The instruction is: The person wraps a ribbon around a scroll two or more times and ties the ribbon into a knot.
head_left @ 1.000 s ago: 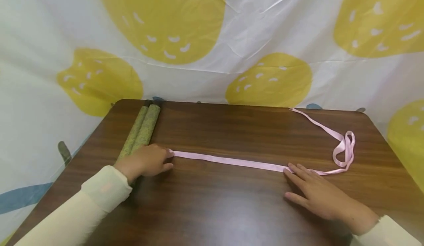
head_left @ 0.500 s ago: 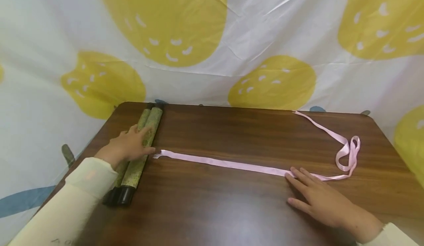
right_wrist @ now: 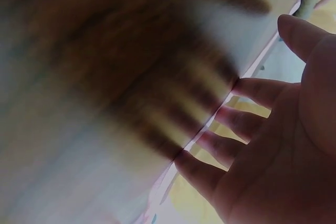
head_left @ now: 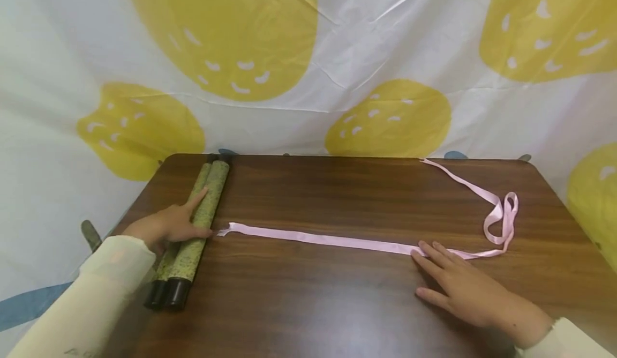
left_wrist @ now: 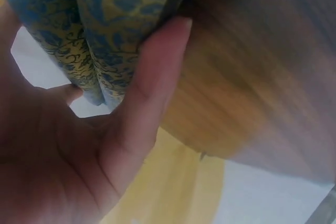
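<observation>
Tabletop (head_left: 308, 299), frayed pink ribbon (head_left: 318, 238), 2 patterned rolls (head_left: 209, 206)

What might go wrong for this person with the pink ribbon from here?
The left hand is on the patterned double roll, leaving the ribbon's frayed end free; shifting the roll sideways might bump the ribbon crooked.
Under the fingertips of the right hand, a pull might tangle the loose loops.
The far tip lies at the table's far edge and might slip over.

Unreadable lettering (head_left: 79, 353) on left sleeve (head_left: 82, 299)
</observation>
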`<state>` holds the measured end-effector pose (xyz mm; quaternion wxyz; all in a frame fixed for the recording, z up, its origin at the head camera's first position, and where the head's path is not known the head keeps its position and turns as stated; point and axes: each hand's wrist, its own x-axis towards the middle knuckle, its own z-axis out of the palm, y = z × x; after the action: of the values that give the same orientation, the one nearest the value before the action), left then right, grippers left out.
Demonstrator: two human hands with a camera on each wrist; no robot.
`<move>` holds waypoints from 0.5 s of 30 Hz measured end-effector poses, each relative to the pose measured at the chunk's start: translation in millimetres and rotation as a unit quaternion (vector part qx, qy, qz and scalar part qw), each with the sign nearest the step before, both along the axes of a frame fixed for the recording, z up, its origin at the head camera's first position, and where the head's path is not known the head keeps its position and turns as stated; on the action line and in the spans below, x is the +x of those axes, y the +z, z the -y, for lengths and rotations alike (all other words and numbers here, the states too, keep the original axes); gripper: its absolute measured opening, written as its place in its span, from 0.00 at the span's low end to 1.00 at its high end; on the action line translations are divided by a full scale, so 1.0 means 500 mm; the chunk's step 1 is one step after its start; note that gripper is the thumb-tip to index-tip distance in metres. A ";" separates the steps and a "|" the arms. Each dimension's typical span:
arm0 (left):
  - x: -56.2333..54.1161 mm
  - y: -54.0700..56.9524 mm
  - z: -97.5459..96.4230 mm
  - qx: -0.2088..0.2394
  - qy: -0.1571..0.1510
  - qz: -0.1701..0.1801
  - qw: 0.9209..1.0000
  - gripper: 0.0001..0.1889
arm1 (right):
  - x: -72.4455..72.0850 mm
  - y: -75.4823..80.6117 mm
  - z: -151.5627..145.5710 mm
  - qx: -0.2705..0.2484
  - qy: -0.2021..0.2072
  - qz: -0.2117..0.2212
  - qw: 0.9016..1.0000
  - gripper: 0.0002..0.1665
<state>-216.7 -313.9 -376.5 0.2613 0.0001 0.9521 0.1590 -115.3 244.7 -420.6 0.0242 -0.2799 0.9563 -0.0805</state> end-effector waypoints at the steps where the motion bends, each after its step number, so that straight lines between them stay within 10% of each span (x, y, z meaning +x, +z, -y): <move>1: 0.000 0.000 0.001 0.004 -0.002 -0.003 1.000 0.59 | 0.000 0.001 0.000 0.000 0.000 0.001 1.000 0.41; 15: 0.051 0.027 -0.105 0.035 -0.051 -0.111 0.992 0.53 | -0.002 0.000 -0.002 -0.007 -0.003 0.014 1.000 0.42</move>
<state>-191.5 -261.3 -363.0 0.1621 0.0759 0.9677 0.1777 -116.3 245.6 -420.8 0.0352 -0.2758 0.9562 -0.0911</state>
